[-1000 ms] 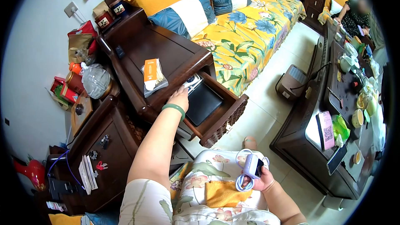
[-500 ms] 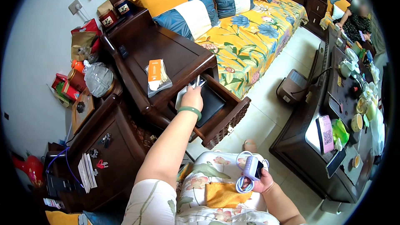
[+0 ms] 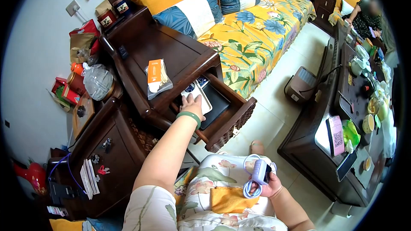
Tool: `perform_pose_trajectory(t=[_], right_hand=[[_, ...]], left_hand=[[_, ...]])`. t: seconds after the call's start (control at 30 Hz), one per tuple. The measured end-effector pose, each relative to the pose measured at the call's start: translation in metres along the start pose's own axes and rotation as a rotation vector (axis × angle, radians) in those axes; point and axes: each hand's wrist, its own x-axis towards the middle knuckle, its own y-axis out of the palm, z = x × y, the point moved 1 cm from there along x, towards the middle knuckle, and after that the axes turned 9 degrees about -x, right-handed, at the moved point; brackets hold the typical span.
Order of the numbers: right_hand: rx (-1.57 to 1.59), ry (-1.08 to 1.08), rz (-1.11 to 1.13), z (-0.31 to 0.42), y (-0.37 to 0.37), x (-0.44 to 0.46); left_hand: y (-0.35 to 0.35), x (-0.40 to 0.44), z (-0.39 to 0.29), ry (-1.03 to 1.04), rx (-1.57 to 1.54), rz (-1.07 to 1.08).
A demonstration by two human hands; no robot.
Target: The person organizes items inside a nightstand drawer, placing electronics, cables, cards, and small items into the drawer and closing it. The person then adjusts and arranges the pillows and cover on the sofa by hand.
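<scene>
My left hand (image 3: 191,106), with a green bangle at the wrist, reaches into the pulled-out drawer (image 3: 237,113) of the dark wooden side table. Its fingers are spread over a flat white item (image 3: 206,103), whose kind I cannot make out. Beside that item lies a flat black item (image 3: 217,109). In my right hand (image 3: 272,187), above my lap, is a lavender charger (image 3: 258,171) with its cable coiled in loops. A dark part shows next to the fingers. Under it, a yellow cloth (image 3: 229,200) rests on my lap.
On the side table sits an orange-and-white box (image 3: 156,76) in a clear bag. To the right stands a low dark table (image 3: 308,145) bearing a pink-screened phone (image 3: 335,135), cups and bags. A person (image 3: 369,19) sits at the far right.
My left hand has drawn back slightly toward me and its fingers have spread, uncovering more of the white item. The right hand keeps holding the charger. The view has shifted slightly.
</scene>
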Motion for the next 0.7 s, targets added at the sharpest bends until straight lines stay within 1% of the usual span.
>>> perform_pose_trajectory(t=[0.07, 0.17, 0.27, 0.4, 0.43, 0.53, 0.57, 0.67, 0.7], right_hand=[[-0.006, -0.009, -0.019, 0.000, 0.001, -0.001], [0.001, -0.006, 0.013, 0.000, 0.001, -0.002], [0.006, 0.010, -0.005, 0.000, -0.002, -0.002], [-0.008, -0.012, -0.026, 0.001, 0.005, 0.000], [-0.015, -0.028, -0.038, 0.001, 0.008, 0.001], [-0.028, -0.038, -0.032, 0.000, 0.004, -0.001], [-0.026, -0.028, -0.018, 0.000, 0.002, -0.002], [-0.032, -0.007, -0.009, 0.002, 0.000, -0.002], [-0.035, 0.000, -0.011, 0.001, 0.000, -0.001]], left_hand=[[0.010, 0.009, 0.006, 0.113, 0.004, -0.067], [0.016, 0.020, 0.006, 0.345, -0.025, -0.189], [0.012, 0.024, -0.004, 0.448, -0.108, -0.362], [0.025, 0.042, -0.010, 0.420, -0.094, -0.349], [0.029, 0.043, -0.012, 0.421, -0.099, -0.373], [0.035, 0.044, -0.013, 0.435, -0.075, -0.385], [0.036, 0.042, -0.012, 0.470, -0.059, -0.401], [0.036, 0.037, -0.003, 0.518, -0.130, -0.369], [0.035, 0.036, -0.001, 0.495, -0.184, -0.372]])
